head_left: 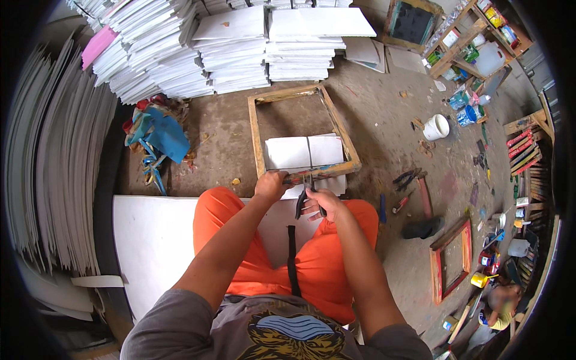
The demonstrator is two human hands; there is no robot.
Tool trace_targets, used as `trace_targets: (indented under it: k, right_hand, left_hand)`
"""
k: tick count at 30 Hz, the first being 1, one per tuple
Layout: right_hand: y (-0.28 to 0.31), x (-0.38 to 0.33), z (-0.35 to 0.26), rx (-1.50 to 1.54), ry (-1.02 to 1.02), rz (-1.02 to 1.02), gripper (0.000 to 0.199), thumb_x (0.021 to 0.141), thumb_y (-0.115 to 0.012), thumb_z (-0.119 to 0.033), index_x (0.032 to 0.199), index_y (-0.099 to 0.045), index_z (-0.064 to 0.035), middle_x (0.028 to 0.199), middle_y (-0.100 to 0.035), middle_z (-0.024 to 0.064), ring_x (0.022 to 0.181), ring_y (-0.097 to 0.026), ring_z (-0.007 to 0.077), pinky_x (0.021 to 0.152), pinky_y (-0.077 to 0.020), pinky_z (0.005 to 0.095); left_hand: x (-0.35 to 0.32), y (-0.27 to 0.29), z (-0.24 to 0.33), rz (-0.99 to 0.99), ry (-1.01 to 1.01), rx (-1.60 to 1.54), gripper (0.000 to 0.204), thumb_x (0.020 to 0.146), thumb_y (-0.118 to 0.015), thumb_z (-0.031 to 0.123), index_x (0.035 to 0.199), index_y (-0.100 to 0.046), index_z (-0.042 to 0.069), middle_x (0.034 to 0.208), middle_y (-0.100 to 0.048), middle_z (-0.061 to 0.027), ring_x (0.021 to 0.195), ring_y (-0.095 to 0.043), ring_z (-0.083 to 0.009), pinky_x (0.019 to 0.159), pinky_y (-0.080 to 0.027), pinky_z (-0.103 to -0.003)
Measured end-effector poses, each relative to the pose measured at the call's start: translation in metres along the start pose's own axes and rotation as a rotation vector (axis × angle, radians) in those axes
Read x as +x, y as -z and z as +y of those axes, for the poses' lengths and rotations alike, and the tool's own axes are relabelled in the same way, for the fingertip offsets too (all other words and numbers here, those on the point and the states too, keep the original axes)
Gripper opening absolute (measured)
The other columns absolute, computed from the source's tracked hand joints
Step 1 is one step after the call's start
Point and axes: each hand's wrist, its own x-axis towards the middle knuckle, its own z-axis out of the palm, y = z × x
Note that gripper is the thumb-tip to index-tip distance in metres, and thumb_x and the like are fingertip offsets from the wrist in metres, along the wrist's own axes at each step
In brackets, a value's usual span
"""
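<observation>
A wooden frame (258, 132) with paint-stained bars stands before my knees, its near bar closest to me. My left hand (272, 186) is closed round the left end of that near bar. In my right hand (324, 205) is a pair of pliers (302, 203) with dark handles, which stand apart. The jaws point away from me and meet the near bar around its middle; whether they grip anything there is too small to tell. White sheets (288, 153) show through the frame, with a thin dark strip across them.
Tall stacks of white sheets (234, 60) line the back, with more grey sheets (60, 162) at left. Blue rags (165, 135) lie left of the frame. On the right floor are a white bucket (436, 127), hand tools (408, 178) and another frame (437, 276). A person (501, 306) is at far right.
</observation>
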Motion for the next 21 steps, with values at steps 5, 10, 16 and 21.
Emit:
trace_targets:
  k: [5, 10, 16, 21]
  right_hand:
    - [0.009, 0.009, -0.004, 0.085, -0.047, -0.041, 0.046, 0.102, -0.056, -0.049, 0.121, -0.062, -0.0074, 0.111, -0.072, 0.0186, 0.099, -0.072, 0.0326, 0.073, -0.0588, 0.0503]
    - [0.013, 0.016, -0.003, 0.19, -0.095, -0.145, 0.051, 0.104, -0.047, -0.054, 0.121, -0.064, -0.0087, 0.108, -0.073, 0.0159, 0.099, -0.072, 0.0316, 0.079, -0.0559, 0.0504]
    - [0.013, 0.018, -0.006, 0.219, -0.13, -0.155, 0.054, 0.102, -0.049, -0.057, 0.113, -0.067, -0.0078, 0.09, -0.071, 0.0101, 0.082, -0.071, 0.0276, 0.072, -0.0532, 0.045]
    - [0.001, 0.022, 0.0, 0.081, -0.084, 0.129, 0.052, 0.098, -0.06, -0.056, 0.103, -0.07, -0.0052, 0.072, -0.066, 0.0065, 0.063, -0.066, 0.024, 0.061, -0.051, 0.043]
  left_hand:
    - [0.0, 0.005, 0.007, -0.045, 0.038, -0.024, 0.041, 0.083, -0.079, 0.041, 0.111, -0.075, 0.012, 0.102, -0.074, -0.0145, 0.099, -0.071, -0.0334, 0.089, -0.056, -0.045]
    - [0.002, -0.008, -0.006, 0.022, -0.036, -0.012, 0.043, 0.082, -0.079, 0.044, 0.111, -0.075, 0.013, 0.098, -0.075, -0.0147, 0.092, -0.072, -0.0347, 0.082, -0.057, -0.046]
    - [0.003, -0.008, -0.006, -0.007, -0.019, -0.007, 0.043, 0.083, -0.078, 0.044, 0.112, -0.075, 0.013, 0.098, -0.075, -0.0136, 0.093, -0.072, -0.0341, 0.083, -0.057, -0.046]
    - [0.003, -0.009, -0.006, 0.002, -0.019, 0.022, 0.044, 0.083, -0.077, 0.046, 0.111, -0.075, 0.014, 0.098, -0.075, -0.0132, 0.093, -0.072, -0.0334, 0.082, -0.057, -0.046]
